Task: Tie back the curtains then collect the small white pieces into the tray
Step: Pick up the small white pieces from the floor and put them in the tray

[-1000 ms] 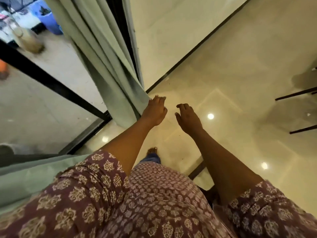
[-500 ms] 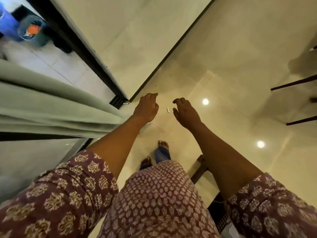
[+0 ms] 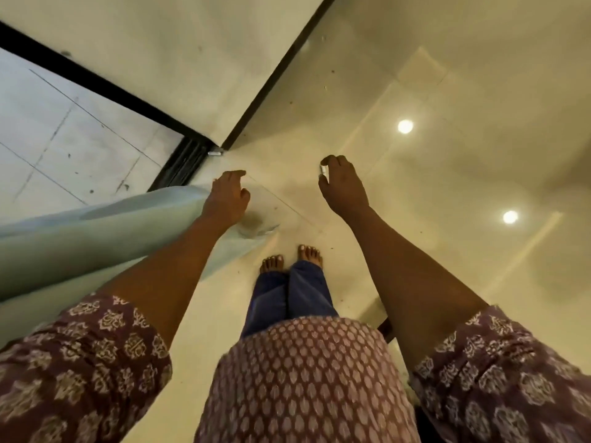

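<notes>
I look straight down at a glossy cream floor. A pale green curtain [image 3: 96, 231] reaches in from the left, and its edge ends under my left hand [image 3: 228, 199]. That hand lies against the fabric with its fingers spread; I see no grip on it. My right hand [image 3: 347, 187] hovers to the right, thumb and forefinger curled around a small white piece [image 3: 322, 171], which looks pinched between them. No tray is in view.
A black sliding-door frame [image 3: 179, 167] and a dark skirting line [image 3: 271, 81] meet at a corner just beyond my left hand. My bare feet [image 3: 291, 260] stand below the hands. Ceiling lights reflect on the floor [image 3: 447, 91] at the right.
The view tilted further down to the floor. The curtain now lies lower left beneath my left arm. The white piece, earlier just left of my right hand, now sits between its thumb and forefinger.
</notes>
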